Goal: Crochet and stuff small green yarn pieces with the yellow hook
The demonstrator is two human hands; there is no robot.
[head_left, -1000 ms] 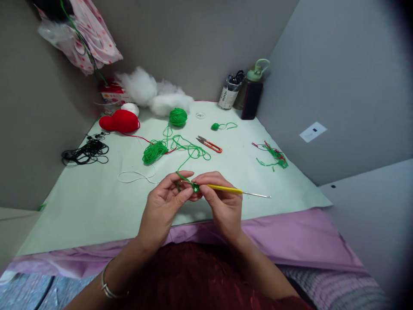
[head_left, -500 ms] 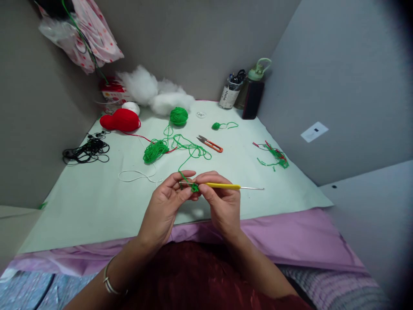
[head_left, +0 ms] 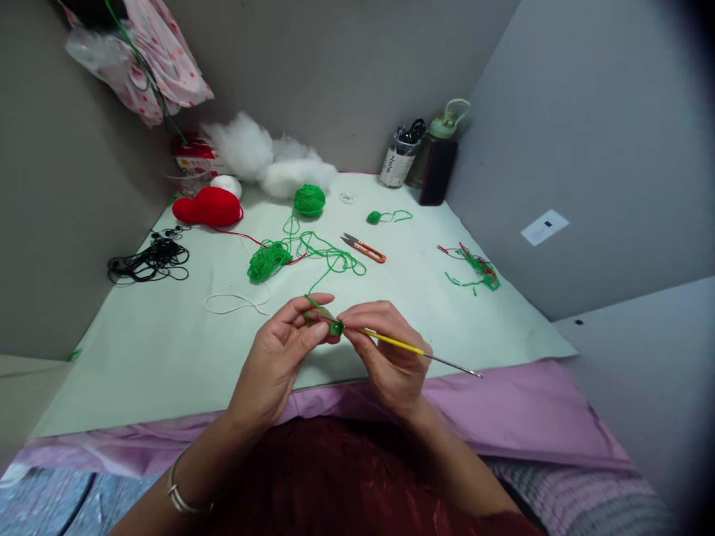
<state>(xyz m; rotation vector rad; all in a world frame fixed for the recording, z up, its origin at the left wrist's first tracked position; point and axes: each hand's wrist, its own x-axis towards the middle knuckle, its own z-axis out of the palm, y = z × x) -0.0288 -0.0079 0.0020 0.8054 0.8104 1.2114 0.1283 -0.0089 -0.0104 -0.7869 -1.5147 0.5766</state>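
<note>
Between the thumb and fingers of my left hand (head_left: 284,339) is a small green crochet piece (head_left: 336,328). Green yarn (head_left: 319,281) runs over my left index finger and back to the loose strands on the table. My right hand (head_left: 391,353) is closed on a yellow-handled crochet hook (head_left: 396,342). Its near metal end points down and to the right, and its working tip is at the green piece, partly hidden by my fingers. Beyond my hands lie a green yarn bundle (head_left: 269,261) and a green yarn ball (head_left: 309,201).
Orange thread snips (head_left: 364,248) lie mid-table, with a small green knitted piece (head_left: 374,217) behind. Left are black cords (head_left: 156,259), a red stuffed piece (head_left: 209,208) and white stuffing (head_left: 262,156). Yarn scraps (head_left: 480,269), a pen cup (head_left: 398,164), a phone (head_left: 439,173) and a bottle (head_left: 444,126) are right.
My right hand has turned and shifted slightly right and down. The hook, level before, now slants downward to the right. My left hand still holds the green piece, moved slightly left.
</note>
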